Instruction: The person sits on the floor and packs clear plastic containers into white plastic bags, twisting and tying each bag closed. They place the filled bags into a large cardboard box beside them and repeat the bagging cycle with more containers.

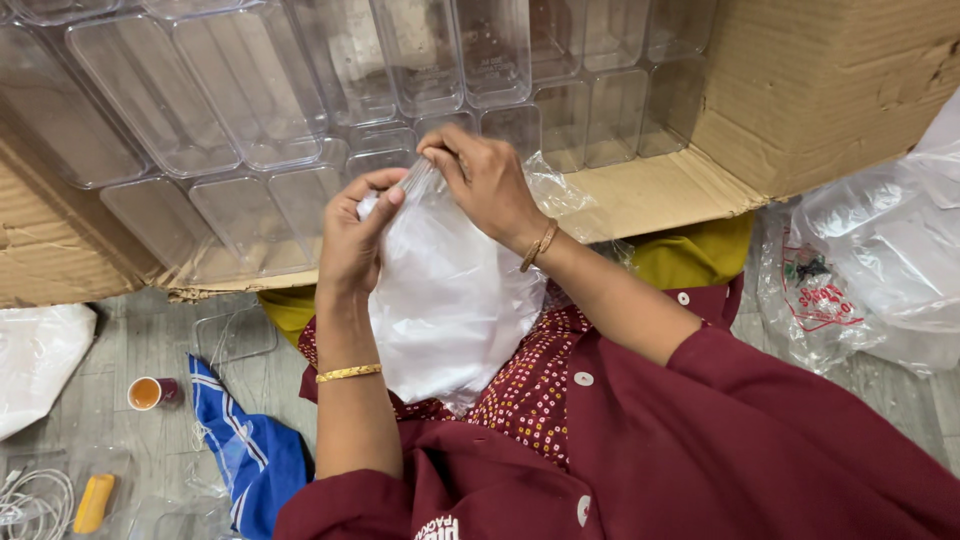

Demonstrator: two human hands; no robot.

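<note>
A clear plastic bag (450, 300) with something white inside hangs over my lap. My left hand (352, 235) grips its upper left edge, fingers curled around the plastic. My right hand (485, 180) pinches the bag's top from the right, thumb and fingers closed on the gathered opening. Both hands meet at the bag's mouth, just in front of an open cardboard box (820, 90). The box holds several clear plastic containers (250, 90) stacked in rows.
A pile of clear plastic bags (880, 270) lies at the right. On the grey floor at the left are a small cup of brown drink (146, 393), a blue striped cloth (250, 450), a white bag (40, 360), a white cable (30, 495) and a yellow object (93, 502).
</note>
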